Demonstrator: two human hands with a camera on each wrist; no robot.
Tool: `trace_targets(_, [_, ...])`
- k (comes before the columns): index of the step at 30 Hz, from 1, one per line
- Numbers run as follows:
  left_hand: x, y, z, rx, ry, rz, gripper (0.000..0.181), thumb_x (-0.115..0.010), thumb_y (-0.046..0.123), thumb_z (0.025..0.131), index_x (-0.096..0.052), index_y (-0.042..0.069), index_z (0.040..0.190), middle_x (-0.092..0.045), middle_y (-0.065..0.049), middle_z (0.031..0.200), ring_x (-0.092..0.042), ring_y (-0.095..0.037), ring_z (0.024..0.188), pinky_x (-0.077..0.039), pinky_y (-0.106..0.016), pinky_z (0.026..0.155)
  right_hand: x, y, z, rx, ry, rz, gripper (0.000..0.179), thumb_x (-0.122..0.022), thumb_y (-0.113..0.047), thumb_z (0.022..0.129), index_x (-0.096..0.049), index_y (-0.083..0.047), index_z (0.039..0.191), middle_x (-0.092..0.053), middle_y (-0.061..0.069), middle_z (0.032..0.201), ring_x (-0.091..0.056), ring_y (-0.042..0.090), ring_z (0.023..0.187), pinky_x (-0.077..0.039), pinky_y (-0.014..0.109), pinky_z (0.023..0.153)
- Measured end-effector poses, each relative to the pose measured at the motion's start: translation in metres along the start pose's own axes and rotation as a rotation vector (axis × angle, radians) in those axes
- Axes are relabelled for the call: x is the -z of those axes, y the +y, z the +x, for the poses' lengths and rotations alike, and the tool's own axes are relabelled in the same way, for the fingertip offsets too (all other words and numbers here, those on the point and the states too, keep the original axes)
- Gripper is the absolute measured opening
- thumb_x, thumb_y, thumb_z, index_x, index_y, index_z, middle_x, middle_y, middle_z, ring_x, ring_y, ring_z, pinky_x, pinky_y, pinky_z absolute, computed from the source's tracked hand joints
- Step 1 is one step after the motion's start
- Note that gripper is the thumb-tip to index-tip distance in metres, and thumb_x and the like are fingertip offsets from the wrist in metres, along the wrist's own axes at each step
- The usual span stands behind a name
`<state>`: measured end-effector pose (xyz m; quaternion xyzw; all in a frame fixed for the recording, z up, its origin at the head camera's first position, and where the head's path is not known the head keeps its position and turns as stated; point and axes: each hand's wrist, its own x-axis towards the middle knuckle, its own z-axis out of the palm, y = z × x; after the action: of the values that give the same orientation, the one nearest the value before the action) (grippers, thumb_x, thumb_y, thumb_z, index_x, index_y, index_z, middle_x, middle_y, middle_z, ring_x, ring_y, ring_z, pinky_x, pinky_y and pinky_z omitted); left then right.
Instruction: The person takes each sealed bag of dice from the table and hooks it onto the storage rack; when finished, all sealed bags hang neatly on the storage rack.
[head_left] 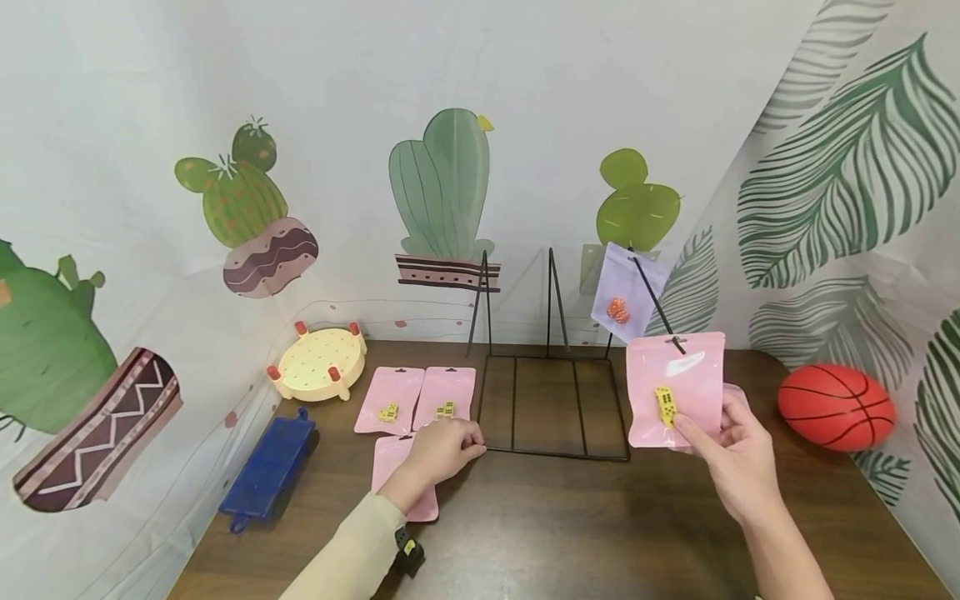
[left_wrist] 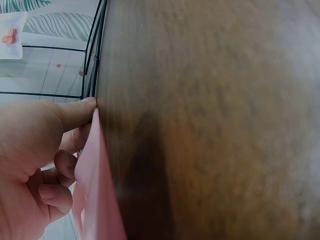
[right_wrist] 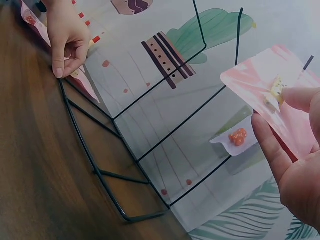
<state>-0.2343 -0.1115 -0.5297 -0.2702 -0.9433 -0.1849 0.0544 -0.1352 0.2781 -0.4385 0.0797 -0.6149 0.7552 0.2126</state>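
Note:
My right hand [head_left: 742,458] pinches a pink pouch [head_left: 705,358] with yellow dice [head_left: 665,407] showing in it. The tip of a black prong passes through the pouch's hang hole; another pink edge shows behind it. My left hand [head_left: 448,450] pinches the front left corner of the black wire display rack [head_left: 555,455]; the right wrist view shows this left hand [right_wrist: 70,42] at the frame's corner. Further back on the same prong hangs a lilac pouch [head_left: 611,279] with orange dice. Pink pouches [head_left: 386,387] with yellow dice lie beside the left hand, one partly under its wrist.
At the back left stands a pale yellow round stand [head_left: 318,362] with red-tipped legs, and a blue tray-like piece [head_left: 268,467] lies in front of it. A red basketball-patterned ball [head_left: 836,407] sits at the right. A cactus-print cloth [head_left: 337,75] hangs behind the brown table [head_left: 540,533].

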Motion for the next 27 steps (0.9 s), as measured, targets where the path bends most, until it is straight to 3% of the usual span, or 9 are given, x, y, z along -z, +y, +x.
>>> trace_targets(9, [-0.001,-0.001,0.000,-0.003,0.003,0.004,0.012,-0.080,0.034,0.093,-0.072,0.028,0.086,-0.062,0.019,0.074,-0.057,-0.004,0.068,-0.043,-0.029,0.057,-0.006,0.010,0.020,-0.019,0.031,0.028,0.053,-0.064,0.027,0.086,-0.059,-0.001,0.131,-0.070,0.005,0.106,-0.074,0.012,0.085,-0.059,0.030,0.066])
trace_targets(17, [-0.001,-0.002,0.000,0.000,0.005,0.002,0.011,-0.080,0.034,0.092,-0.073,0.028,0.086,-0.062,0.019,0.074,-0.057,-0.004,0.069,-0.043,-0.030,0.057,-0.019,0.020,0.046,-0.020,0.026,0.128,0.048,-0.065,0.025,0.087,-0.056,0.003,0.129,-0.069,0.009,0.102,-0.073,0.015,0.083,-0.059,0.032,0.067])
trace_targets(27, [-0.001,-0.002,0.001,-0.001,-0.004,-0.008,0.011,-0.080,0.034,0.093,-0.073,0.029,0.087,-0.063,0.019,0.075,-0.058,-0.004,0.070,-0.045,-0.029,0.059,-0.032,0.030,0.079,-0.072,0.108,0.109,0.045,-0.073,0.014,0.088,-0.056,0.003,0.129,-0.068,0.011,0.099,-0.073,0.015,0.079,-0.060,0.030,0.067])
